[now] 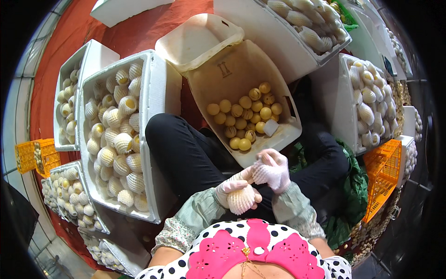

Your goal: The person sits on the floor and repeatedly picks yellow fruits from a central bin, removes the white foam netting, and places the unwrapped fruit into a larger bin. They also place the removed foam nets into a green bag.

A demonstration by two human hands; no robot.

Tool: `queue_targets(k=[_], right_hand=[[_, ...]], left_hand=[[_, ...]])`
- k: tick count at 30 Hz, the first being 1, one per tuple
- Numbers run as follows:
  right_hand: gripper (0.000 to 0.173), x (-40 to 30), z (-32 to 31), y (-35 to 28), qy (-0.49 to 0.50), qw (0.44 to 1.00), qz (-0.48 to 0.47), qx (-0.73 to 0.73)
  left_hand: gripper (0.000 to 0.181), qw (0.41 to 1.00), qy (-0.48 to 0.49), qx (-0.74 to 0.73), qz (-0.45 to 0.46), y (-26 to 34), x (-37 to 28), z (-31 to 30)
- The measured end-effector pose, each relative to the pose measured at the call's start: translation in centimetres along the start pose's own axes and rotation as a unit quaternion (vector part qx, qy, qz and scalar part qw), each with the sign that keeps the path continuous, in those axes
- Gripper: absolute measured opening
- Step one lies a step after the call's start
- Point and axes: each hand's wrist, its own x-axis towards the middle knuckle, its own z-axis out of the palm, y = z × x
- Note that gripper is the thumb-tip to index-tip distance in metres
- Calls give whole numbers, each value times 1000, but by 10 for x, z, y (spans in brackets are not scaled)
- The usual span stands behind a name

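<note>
My left hand (237, 190), in a pale fingerless-looking glove, holds a round fruit in a white foam net sleeve (241, 200) low in front of my chest. Just right of it, my right hand (277, 169), also gloved, has its fingers closed on a white foam net (262, 173); whether anything is inside that net cannot be told. Beyond my hands, a large open plastic tub (223, 80) lies tilted between my legs. Many bare yellow fruits (245, 102), some with dark stripes, rest inside it, and a loose foam net (270, 127) lies near its front edge.
At my left stands a white foam box (153, 104) of sleeved fruits (113, 117), with smaller boxes past it. More foam boxes of sleeved fruits (366, 111) are on the right, near an orange plastic crate (381, 181) and green sheeting (352, 188). A red covering (139, 21) lies on the floor.
</note>
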Motion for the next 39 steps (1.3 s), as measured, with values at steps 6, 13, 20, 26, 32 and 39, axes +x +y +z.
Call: queue_targets(k=[6, 13, 20, 26, 32, 39], right_hand=[[20, 40, 17, 11, -115, 990, 64, -55], [39, 125, -1, 64, -123, 618, 132, -765], [57, 136, -21, 57, -47, 753, 132, -643], [45, 34, 4, -1, -81, 976, -17, -201], [23, -13, -9, -10, 144, 976, -119, -107], [56, -43, 2, 3, -263, 958, -17, 117]], left_hand=[[51, 999, 32, -28, 25, 19, 5, -20], [46, 990, 135, 39, -2, 21, 13, -20], [40, 851, 353, 326, 214, 28, 24, -12], [62, 659, 314, 639, 242, 24, 34, 3], [62, 941, 107, 277, 160, 9, 9, 18], [66, 992, -33, 121, -35, -12, -16, 28]])
